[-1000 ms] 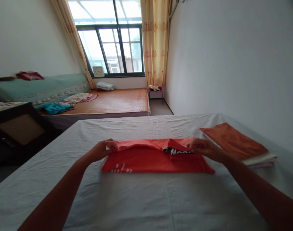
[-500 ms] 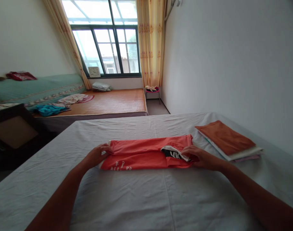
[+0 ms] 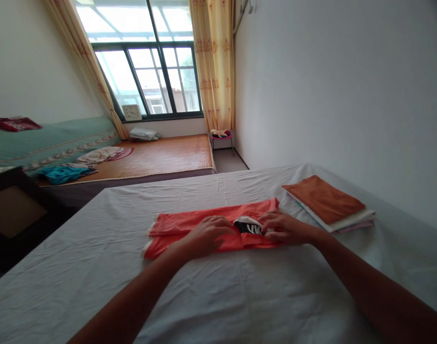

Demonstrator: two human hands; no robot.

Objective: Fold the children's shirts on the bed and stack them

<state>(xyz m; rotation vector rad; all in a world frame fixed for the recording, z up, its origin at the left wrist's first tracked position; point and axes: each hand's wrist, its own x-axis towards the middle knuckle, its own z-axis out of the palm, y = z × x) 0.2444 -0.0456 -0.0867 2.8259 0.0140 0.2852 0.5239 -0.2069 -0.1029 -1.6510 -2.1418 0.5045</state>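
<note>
A red garment (image 3: pixel 175 224), folded into a long narrow strip, lies across the white-sheeted bed (image 3: pixel 240 296). A black patch with white lettering (image 3: pixel 249 226) shows near its right part. My left hand (image 3: pixel 206 235) rests palm down on the middle of the strip, fingers spread flat. My right hand (image 3: pixel 281 228) lies on the strip's right part, just beside the black patch, fingers stretched and pressing the cloth.
A stack of folded cloths with an orange one on top (image 3: pixel 324 200) lies at the right of the bed, near the wall. Beyond the bed stands a low platform with a bamboo mat (image 3: pixel 161 155) and scattered clothes, a window and a small stool (image 3: pixel 220 136).
My left hand has moved from the garment's left end to its middle. The far edge was folded over, so the strip is narrower. My right hand has shifted a little to the left.
</note>
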